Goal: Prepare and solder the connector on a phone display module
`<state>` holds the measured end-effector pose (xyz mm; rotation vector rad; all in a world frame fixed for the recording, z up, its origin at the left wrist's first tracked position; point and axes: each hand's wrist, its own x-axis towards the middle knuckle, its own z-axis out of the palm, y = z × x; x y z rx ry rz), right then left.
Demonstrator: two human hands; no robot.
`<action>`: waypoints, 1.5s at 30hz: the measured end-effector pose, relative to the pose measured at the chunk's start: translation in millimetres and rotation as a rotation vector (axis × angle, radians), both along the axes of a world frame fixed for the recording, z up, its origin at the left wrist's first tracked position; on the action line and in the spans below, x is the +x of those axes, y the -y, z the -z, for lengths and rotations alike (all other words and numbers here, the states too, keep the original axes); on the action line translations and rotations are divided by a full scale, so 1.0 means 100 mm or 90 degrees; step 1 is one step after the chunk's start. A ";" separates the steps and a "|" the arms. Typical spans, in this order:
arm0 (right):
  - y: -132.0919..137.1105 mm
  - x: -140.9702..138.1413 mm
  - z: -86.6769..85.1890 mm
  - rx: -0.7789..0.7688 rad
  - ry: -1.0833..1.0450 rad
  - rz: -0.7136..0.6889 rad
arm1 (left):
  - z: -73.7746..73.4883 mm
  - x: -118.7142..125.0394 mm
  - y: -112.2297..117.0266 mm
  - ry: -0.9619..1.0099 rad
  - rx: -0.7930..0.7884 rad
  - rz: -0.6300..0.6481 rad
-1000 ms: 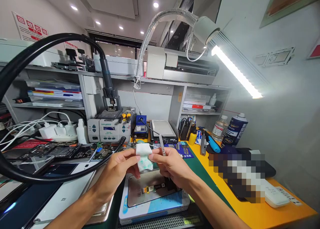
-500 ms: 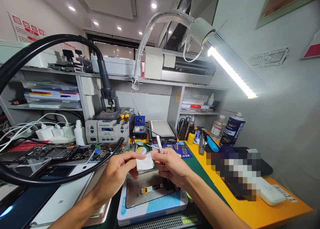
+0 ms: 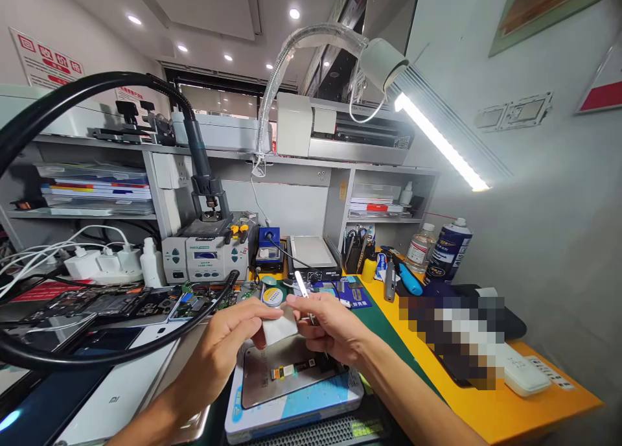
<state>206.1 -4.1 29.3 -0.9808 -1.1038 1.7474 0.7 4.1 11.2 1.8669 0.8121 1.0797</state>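
Observation:
My left hand [image 3: 224,347] and my right hand [image 3: 330,329] meet above the bench and together pinch a small white folded wipe [image 3: 278,328]. The right hand also grips metal tweezers [image 3: 301,285], whose silver end sticks up past the fingers. Directly below the hands lies an opened phone screen assembly [image 3: 286,373] with a small orange flex connector showing, resting on a white and blue box [image 3: 297,404].
A soldering station [image 3: 207,255] with a thick black hose [image 3: 72,96] stands behind, next to a blue tip holder [image 3: 267,248] and a preheater plate [image 3: 311,251]. Bottles [image 3: 449,242] and tools stand at the right. Phone parts [image 3: 97,300] cover the left. A lamp [image 3: 437,135] hangs overhead.
The wipe was held unfolded and upright; the hands have lowered it a little and pressed it into a flatter, smaller fold. The tweezers tilted leftward.

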 end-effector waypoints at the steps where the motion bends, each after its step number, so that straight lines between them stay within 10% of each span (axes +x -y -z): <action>1: 0.00 0.00 0.01 0.023 0.016 -0.012 | 0.00 0.00 0.00 -0.003 0.001 0.002; 10: -0.04 -0.01 0.06 0.088 0.079 0.058 | 0.02 0.11 -0.09 0.055 -0.107 -0.061; 17: -0.18 0.16 0.07 0.164 0.148 0.227 | 0.05 -0.08 -0.36 -0.081 -0.045 -0.201; 32: -0.26 0.39 0.06 0.181 0.148 0.269 | 0.09 -0.15 -0.61 -0.293 0.059 -0.251; 45: -0.24 0.51 0.06 0.288 0.297 0.203 | -0.02 -0.43 -0.04 -0.498 0.013 0.012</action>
